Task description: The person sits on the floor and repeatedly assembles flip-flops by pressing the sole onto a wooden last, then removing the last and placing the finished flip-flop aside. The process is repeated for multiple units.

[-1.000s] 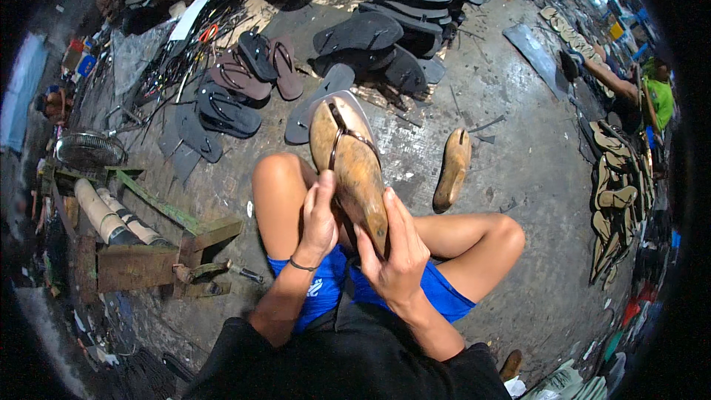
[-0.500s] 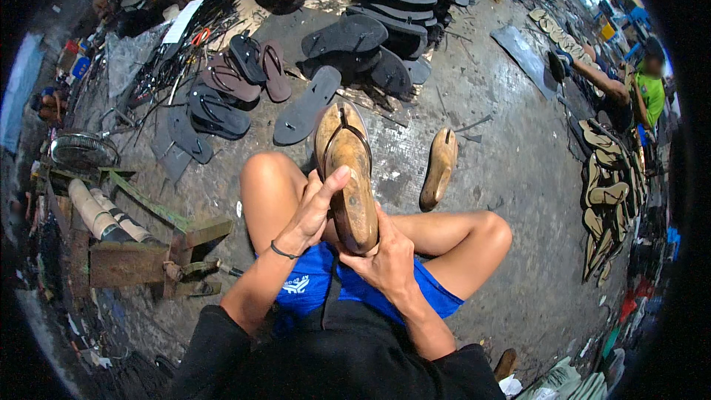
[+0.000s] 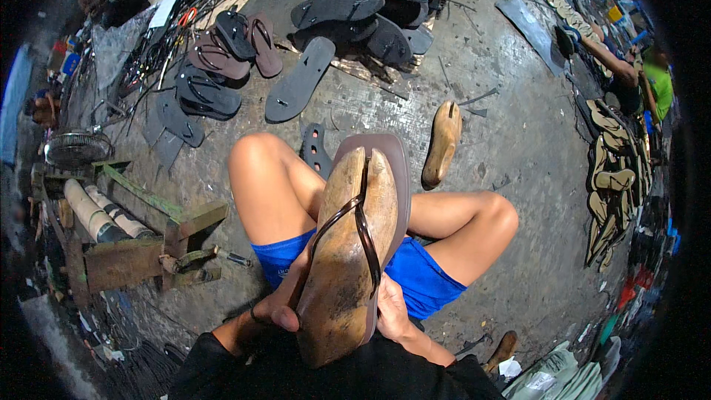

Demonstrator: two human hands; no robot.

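The seated person holds a foot-shaped wooden last [image 3: 348,252] with a brown rubber sandal sole [image 3: 392,178] and brown thong strap [image 3: 363,226] upright over the lap. Left hand [image 3: 285,304] fingers clasp its left edge; right hand [image 3: 392,315] fingers grip the sole's side. Judged step: seating the strap; next calls for firm, even pressing

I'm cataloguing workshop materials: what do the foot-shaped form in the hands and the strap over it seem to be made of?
The foot-shaped form looks like bare wood: tan, matte, with grain streaks and dark scuffs. The strap over it looks like rubber or plastic, dark brown with a glossy sheen. The second form on the floor shows the same wood look.
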